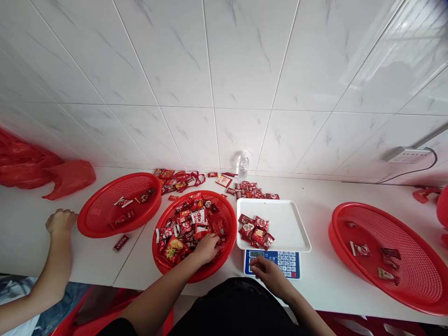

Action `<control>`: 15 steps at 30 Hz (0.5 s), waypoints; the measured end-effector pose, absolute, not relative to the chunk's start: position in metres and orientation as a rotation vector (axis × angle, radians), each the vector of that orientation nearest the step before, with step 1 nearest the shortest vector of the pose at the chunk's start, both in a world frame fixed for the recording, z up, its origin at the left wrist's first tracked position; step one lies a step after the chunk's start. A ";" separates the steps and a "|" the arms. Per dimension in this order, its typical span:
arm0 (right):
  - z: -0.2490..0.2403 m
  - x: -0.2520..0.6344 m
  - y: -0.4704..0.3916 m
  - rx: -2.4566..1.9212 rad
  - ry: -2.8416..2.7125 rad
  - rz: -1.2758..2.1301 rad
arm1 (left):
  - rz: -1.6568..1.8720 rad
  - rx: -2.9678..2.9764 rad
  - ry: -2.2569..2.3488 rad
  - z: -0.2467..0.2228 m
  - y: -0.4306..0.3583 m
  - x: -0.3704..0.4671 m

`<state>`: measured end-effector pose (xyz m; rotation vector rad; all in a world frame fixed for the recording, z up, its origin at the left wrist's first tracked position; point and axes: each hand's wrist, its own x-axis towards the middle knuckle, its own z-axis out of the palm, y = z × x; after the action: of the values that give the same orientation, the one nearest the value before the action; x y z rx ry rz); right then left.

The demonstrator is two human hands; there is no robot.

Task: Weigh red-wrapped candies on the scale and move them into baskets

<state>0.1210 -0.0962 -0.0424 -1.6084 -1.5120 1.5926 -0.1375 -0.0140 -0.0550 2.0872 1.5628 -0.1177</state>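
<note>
My left hand (207, 249) reaches into the middle red plastic basket (231, 247). Its fingers curl down against small wrapped snack packets (199, 216); whatever they pinch is hidden. Near the keypad of a blue-and-white digital scale (290, 266) hovers my right hand (269, 275), fingers loosely bent and apart, with nothing visible in them. On the scale rests a white tray (287, 224), with several red snack packets (258, 233) piled on its left side.
A left basket (119, 191) and a right basket (413, 261) each hold a few packets. Loose packets (249, 190) and a clear bottle (243, 165) lie along the wall. Another person's hand (61, 221) rests at left, near red plastic bags (73, 175).
</note>
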 end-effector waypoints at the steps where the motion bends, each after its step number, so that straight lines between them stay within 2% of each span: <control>1: -0.043 0.121 -0.096 -1.590 -1.512 1.604 | -0.119 2.090 1.564 -0.055 -0.014 -0.138; 15: -0.043 0.123 -0.097 -1.567 -1.513 1.600 | -0.198 2.219 1.639 -0.059 -0.009 -0.136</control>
<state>0.1231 -0.0970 -0.0427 -1.5674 -1.5129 1.6002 -0.1359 -0.0088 -0.0589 2.2194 1.6392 -0.1979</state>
